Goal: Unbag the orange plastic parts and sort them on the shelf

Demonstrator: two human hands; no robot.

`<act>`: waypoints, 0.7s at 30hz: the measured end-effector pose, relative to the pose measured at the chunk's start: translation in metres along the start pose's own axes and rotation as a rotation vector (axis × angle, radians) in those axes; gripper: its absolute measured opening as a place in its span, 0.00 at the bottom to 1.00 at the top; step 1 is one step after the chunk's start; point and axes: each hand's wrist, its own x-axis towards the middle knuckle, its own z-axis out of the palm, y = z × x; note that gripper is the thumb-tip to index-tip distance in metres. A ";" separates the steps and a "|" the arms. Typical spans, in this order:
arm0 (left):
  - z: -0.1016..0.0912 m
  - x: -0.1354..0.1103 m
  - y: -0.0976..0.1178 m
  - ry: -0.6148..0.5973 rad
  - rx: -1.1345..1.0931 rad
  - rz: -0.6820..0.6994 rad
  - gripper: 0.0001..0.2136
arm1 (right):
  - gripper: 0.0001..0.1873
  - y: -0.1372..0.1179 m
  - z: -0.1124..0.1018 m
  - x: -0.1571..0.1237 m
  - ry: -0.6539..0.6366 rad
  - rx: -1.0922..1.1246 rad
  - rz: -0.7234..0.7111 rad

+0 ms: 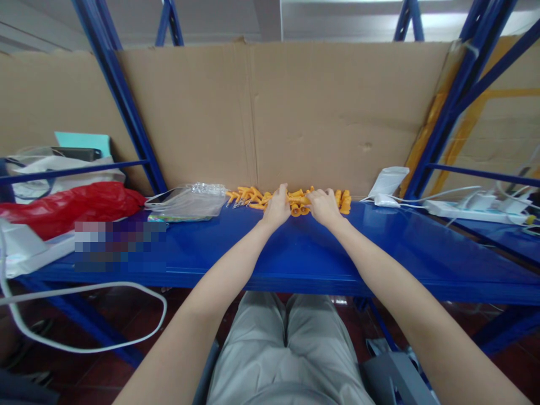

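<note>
Small orange plastic pieces [299, 209] lie in a row at the back of the blue shelf, against the cardboard. At the left end of the row, orange branching pieces [248, 196] have thin silvery chains or rings on them. My left hand [277, 209] is closed over the middle of the row, its fingers curled on the pieces and its thumb side upward. Just to the right, my right hand [324, 206] grips orange pieces with bent fingers. Rounded orange pieces [345, 201] stand beside it. My fingers partly hide what they hold.
Clear plastic bags [198, 199] lie left of the row, with a red bag [76, 208] farther left. A white packet [390, 183] and a power strip [468, 209] with cables sit at right. Blue uprights [135, 124] frame the shelf [312, 253]. A white cable [160, 315] loops at lower left.
</note>
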 end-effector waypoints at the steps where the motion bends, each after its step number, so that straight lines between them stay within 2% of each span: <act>1: 0.000 0.000 0.000 -0.002 -0.004 -0.016 0.26 | 0.16 -0.002 0.000 0.000 -0.007 -0.011 0.003; 7: 0.000 0.003 -0.002 0.008 -0.006 -0.091 0.25 | 0.17 -0.005 0.001 0.002 0.029 0.022 0.008; 11: -0.001 0.007 -0.005 -0.007 -0.045 -0.147 0.24 | 0.20 -0.006 0.002 0.002 0.060 0.013 -0.022; 13: -0.003 0.008 -0.003 -0.055 -0.099 -0.214 0.24 | 0.22 -0.008 0.000 0.002 0.050 -0.004 -0.031; 18: -0.013 0.009 0.001 -0.260 -0.235 -0.481 0.26 | 0.22 -0.015 -0.002 0.002 0.038 -0.053 -0.065; 21: -0.017 0.008 0.000 -0.306 -0.316 -0.565 0.28 | 0.21 -0.016 -0.002 0.002 0.053 -0.059 -0.101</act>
